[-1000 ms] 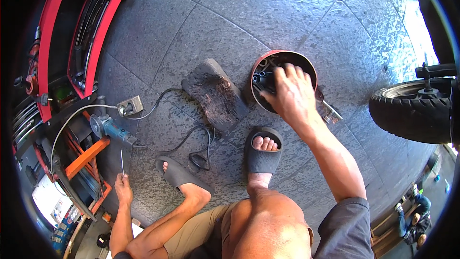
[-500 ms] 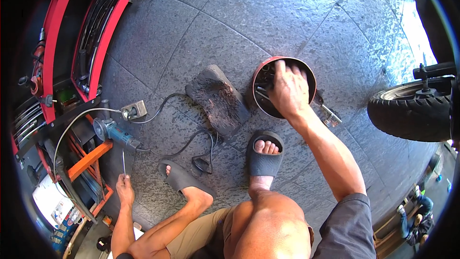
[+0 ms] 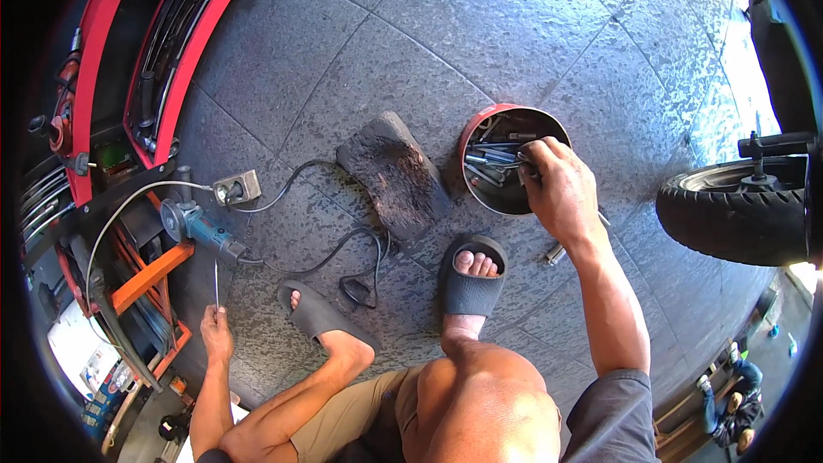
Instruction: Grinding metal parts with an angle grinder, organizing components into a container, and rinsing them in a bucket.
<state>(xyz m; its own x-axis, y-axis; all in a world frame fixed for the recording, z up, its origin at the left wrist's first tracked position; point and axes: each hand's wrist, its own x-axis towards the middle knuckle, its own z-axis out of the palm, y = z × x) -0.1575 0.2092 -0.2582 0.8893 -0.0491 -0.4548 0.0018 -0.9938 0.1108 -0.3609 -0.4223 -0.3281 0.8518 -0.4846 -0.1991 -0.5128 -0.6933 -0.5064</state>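
Note:
On the floor in front of me stands a round red tin, with several loose metal tools and sockets inside. My right hand is over the tin's right side, its fingers closed together. Whatever they pinch is mostly hidden; a small bit of dark metal shows at the fingertips. Low on the left, my left hand grips a thin metal rod that points up and away from me. A few metal parts lie partly hidden on the floor beside my right wrist.
A worn dark block lies left of the tin. Nearby are a blue angle grinder, its cord, and a metal socket box. A red tool rack stands left, a wheel with a black tyre right. Another person sits far right.
My right hand has drawn back from deep inside the tin to its right edge, fingers now closed, uncovering the metal pieces. The left hand still holds the rod.

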